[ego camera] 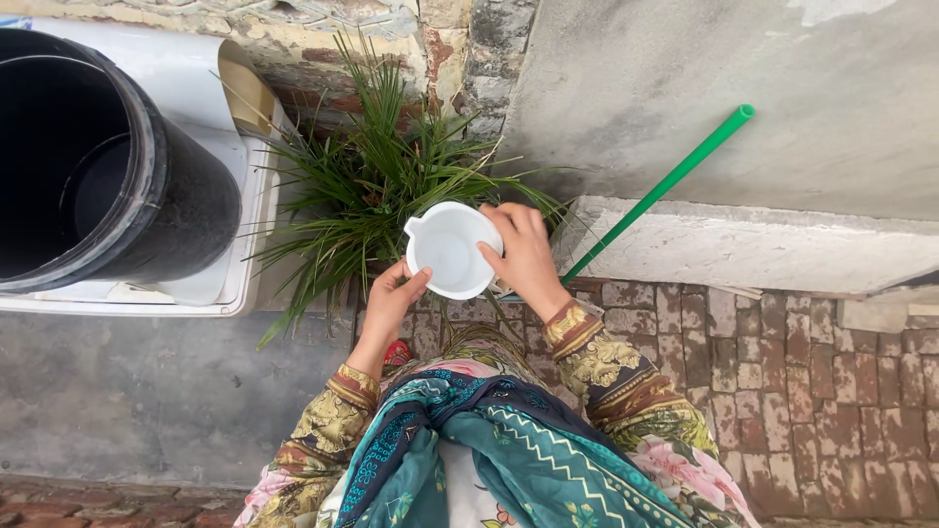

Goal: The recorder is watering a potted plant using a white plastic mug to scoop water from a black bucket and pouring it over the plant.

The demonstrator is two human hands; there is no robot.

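Observation:
A white round jug [448, 249] with a small spout on its left rim is held over the near edge of a grassy green plant [377, 176]. My right hand [526, 256] grips the jug's right side, fingers curled over the rim. My left hand [394, 295] supports it from below left, fingertips touching the lower rim. The jug looks empty or holds clear water; I cannot tell which. Patterned sleeves and a teal scarf cover my arms and chest.
A large black barrel [147, 186] stands on a white tray [246, 274] at the left. A green pole [665, 186] leans against the grey wall and a concrete ledge [763, 244]. Brick paving [802, 391] lies on the right, a concrete floor [147, 391] on the left.

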